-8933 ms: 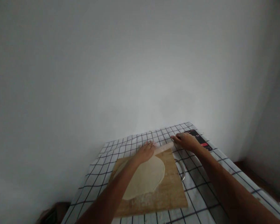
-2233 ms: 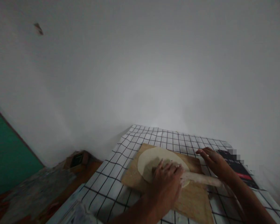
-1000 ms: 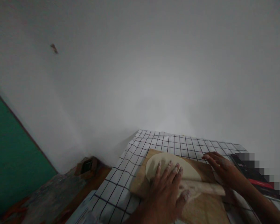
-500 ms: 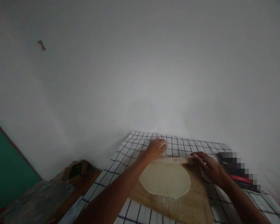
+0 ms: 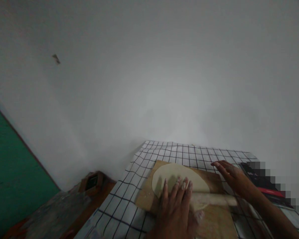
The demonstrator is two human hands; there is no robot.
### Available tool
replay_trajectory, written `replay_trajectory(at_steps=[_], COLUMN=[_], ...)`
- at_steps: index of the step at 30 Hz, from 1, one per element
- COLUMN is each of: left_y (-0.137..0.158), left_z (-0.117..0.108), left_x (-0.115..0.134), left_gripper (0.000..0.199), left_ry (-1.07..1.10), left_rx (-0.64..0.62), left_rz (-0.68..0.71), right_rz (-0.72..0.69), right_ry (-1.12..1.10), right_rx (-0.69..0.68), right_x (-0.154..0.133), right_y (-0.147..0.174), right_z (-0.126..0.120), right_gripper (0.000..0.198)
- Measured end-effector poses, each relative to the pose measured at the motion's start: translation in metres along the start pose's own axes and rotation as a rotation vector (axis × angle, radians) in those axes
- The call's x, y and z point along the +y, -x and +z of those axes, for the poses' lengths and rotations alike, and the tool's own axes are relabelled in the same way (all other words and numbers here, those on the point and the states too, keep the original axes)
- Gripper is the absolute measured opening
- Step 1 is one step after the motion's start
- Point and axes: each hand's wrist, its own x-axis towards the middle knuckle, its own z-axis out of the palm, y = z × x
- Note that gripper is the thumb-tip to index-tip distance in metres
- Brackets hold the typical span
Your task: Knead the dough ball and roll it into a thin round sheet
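Note:
A pale, flat round of dough (image 5: 175,172) lies on a wooden board (image 5: 215,219). Across its near part rests a wooden rolling pin (image 5: 214,199), whose right end sticks out past the board. My left hand (image 5: 175,205) is over the dough, palm down, with fingers stretched out and floury tips; it covers the left part of the pin. Whether its palm presses on the pin is hidden. Off the board's right side, my right hand (image 5: 230,174) hovers with fingers extended, holding nothing, beyond the pin's right end.
A white cloth with black grid lines (image 5: 139,169) covers the table, which stands against a pale wall (image 5: 174,83). At the right lies a dark flat item with a red stripe (image 5: 266,187), partly pixelated. A brown box (image 5: 91,182) sits lower left, near a green panel (image 5: 17,159).
The rolling pin has come from the dough's far edge to its near part. My left hand has moved toward me onto it, fingers spread. My right hand is off the pin's end.

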Motion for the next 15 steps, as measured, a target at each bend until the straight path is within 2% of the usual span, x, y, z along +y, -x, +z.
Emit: replay_trajectory(at_steps=[4,7,9,12,15], left_y=[-0.075,-0.139,-0.171,-0.193,-0.188], left_z=[-0.001,0.005,0.011,0.018,0.019], left_x=[-0.031,-0.064,-0.083,-0.098,-0.095], left_gripper=[0.048,0.039,0.035,0.034,0.033], left_ry=[-0.001,-0.018,-0.016,-0.001,0.012], left_rx=[-0.091,-0.125,-0.163,-0.196,-0.172], left_rz=[-0.165,-0.234,-0.284,-0.306,-0.269], right_rz=[-0.029,0.019,0.059,0.078,0.048], right_ry=[-0.007,-0.01,-0.008,-0.012,-0.001], right_rx=[0.039,0.044,0.06,0.079,0.083], right_x=[0.001,0.005,0.007,0.008,0.009], right_y=[-0.001,-0.002,-0.001,0.0,-0.001], right_z=[0.002,-0.002,-0.008,-0.015,-0.017], right_gripper=[0.043,0.043,0.043,0.043,0.044])
